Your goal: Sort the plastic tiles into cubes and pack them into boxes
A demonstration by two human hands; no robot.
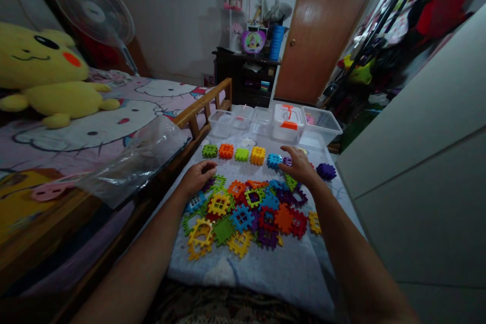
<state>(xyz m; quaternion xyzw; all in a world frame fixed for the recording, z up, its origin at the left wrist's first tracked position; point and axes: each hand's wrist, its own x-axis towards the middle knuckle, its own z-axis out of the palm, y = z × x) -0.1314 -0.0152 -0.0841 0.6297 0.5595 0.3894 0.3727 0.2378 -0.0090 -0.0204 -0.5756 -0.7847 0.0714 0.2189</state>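
Note:
Linking plastic tiles in many colours lie in a loose pile on a cloth-covered table. Behind it runs a row of neat stacks: dark green, orange, lime, yellow, blue and dark purple. My right hand is at the row, thumb and forefinger apart, beside the blue stack. Purple tiles show between those fingers; whether they touch is unclear. Some tiles behind this hand are hidden. My left hand hovers at the pile's left edge, fingers stretched out, holding nothing visible.
Clear plastic boxes line the table's far end, one with an orange-handled lid. A wooden bed rail borders the left side, with a plastic bag over it. A white cabinet stands on the right.

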